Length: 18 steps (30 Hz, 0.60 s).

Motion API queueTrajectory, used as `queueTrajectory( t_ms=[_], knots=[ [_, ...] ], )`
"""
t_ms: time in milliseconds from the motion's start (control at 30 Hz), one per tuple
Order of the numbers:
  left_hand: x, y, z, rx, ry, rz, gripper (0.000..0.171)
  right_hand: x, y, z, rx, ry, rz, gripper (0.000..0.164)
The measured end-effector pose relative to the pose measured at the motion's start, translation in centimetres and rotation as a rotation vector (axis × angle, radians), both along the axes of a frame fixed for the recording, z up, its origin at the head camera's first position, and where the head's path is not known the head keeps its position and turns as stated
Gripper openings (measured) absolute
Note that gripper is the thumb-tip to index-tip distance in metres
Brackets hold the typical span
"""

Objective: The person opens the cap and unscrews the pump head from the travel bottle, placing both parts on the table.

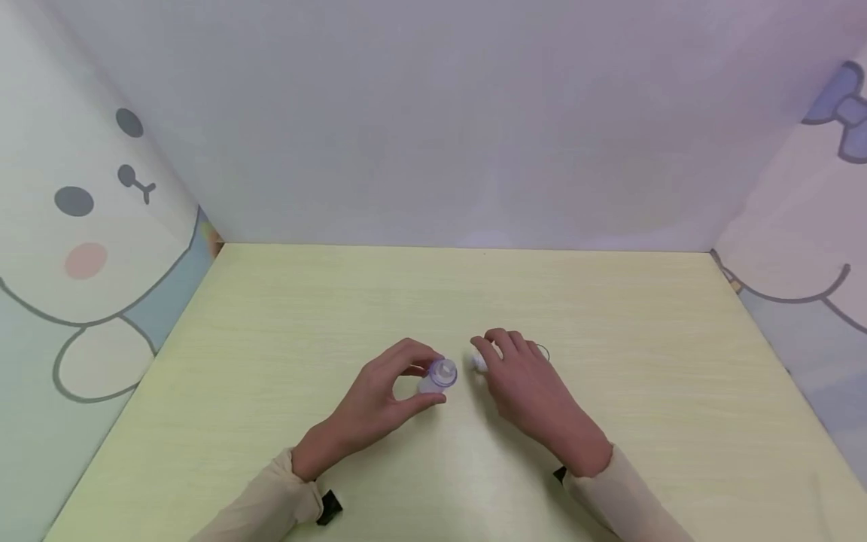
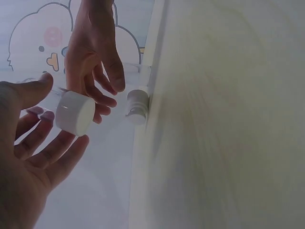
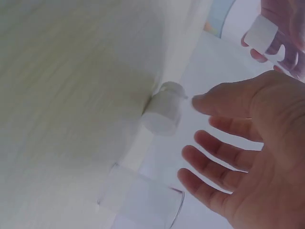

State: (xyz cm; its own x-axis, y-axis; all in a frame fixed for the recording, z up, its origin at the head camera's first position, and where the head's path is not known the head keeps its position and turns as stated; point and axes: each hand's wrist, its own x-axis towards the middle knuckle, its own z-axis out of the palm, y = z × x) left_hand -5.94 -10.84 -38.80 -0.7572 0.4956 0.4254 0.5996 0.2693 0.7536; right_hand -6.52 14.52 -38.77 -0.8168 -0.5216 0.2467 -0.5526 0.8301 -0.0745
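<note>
My left hand (image 1: pixel 379 406) holds a small bottle (image 1: pixel 433 384) between thumb and fingers; it has a translucent collar and a pale tip on top. In the left wrist view its white lower end (image 2: pixel 75 113) faces the camera. My right hand (image 1: pixel 524 384) is to the right with its fingers apart, thumb close to a small white pump-like piece (image 3: pixel 164 109) that stands on the table. That piece (image 1: pixel 479 363) is partly hidden by the hand in the head view. Beyond the fingers of the right hand is a clear cylinder (image 3: pixel 140 196).
The pale wooden table (image 1: pixel 305 301) runs back to a plain wall (image 1: pixel 433 128). Side panels with cartoon figures (image 1: pixel 88 226) border it on both sides. The rim of the clear cylinder (image 1: pixel 545 351) shows just past my right hand.
</note>
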Motion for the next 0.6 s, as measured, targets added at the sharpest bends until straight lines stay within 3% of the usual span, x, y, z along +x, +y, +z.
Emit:
queueTrajectory(
  t_ms=[133,300,467,600],
  knots=[
    [-0.1,0.2,-0.1,0.003,-0.009,0.024,0.044,0.4,1.0,0.7,-0.034,0.026,-0.002,0.054],
    [-0.5,0.7,-0.2,-0.01,-0.078,0.05,0.042,0.8,2.5,1.1,-0.062,0.063,-0.001,0.049],
    [-0.9,1.4,-0.1,0.027,-0.18,0.063,0.042,1.2,3.9,1.1,-0.118,0.127,-0.004,0.046],
    [-1.1,1.6,-0.1,0.055,-0.307,0.114,0.045,1.6,4.7,0.9,-0.156,0.18,0.008,0.044]
  ],
)
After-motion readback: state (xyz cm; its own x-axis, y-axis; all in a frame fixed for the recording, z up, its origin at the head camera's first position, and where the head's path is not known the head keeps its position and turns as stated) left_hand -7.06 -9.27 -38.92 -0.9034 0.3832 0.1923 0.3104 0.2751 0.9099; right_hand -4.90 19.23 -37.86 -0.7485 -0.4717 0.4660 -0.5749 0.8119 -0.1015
